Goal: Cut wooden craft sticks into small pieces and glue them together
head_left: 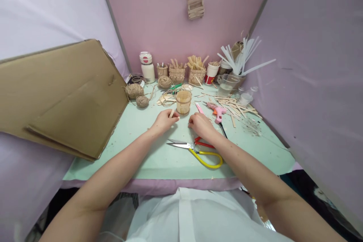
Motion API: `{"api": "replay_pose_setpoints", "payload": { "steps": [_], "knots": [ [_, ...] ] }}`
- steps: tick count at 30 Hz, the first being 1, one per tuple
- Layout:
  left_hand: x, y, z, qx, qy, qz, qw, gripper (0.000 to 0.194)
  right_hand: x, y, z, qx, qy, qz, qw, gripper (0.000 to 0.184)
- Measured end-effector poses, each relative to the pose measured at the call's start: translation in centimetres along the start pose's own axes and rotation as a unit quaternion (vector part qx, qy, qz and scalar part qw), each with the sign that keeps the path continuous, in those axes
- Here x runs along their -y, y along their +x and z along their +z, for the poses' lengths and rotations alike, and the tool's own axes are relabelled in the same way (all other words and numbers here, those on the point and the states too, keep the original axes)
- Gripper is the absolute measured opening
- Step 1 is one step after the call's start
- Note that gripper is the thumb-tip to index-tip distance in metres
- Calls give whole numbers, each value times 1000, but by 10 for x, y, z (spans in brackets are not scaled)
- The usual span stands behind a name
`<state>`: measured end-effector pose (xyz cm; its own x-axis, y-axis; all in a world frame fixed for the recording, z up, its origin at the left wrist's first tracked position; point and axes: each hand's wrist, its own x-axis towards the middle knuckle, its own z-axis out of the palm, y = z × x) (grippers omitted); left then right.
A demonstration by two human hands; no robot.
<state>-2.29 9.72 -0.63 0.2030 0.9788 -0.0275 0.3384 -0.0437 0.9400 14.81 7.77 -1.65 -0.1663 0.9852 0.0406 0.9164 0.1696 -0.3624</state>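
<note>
L hand (166,121) pinches a craft-stick piece (171,113) over the mint tabletop (153,162), nr. the wooden cup (183,103); R hand's (200,124) fingers bunched, can't tell if gripping. Piece prob. light, stiff, snappable; best held mid-length, by edges.

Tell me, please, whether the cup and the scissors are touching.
Apart: the head view shows bare green tabletop between the cup and the scissors.

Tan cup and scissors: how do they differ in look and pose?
The tan cup stands upright; the scissors lie flat, blades slightly parted. The cup is plain tan, while the scissors have metal blades and one red, one yellow handle. Both are on the green tabletop.
</note>
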Motion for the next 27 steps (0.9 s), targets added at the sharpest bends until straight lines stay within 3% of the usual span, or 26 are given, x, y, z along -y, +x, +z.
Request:
{"api": "replay_pose_setpoints", "payload": {
  "steps": [5,12,19,27],
  "knots": [
    [2,4,10,-14,-32,-15,999,20,-2,6,0,-21,130,3,991,10],
    [9,10,23,-38,-92,-23,995,24,3,14,2,-69,307,5,949,17],
    [16,10,26,-50,-116,-11,992,24,2,15,7,-87,385,18,919,15],
    [18,11,26,-53,-118,-6,992,23,3,14,8,-82,418,27,904,13]
  ]
}}
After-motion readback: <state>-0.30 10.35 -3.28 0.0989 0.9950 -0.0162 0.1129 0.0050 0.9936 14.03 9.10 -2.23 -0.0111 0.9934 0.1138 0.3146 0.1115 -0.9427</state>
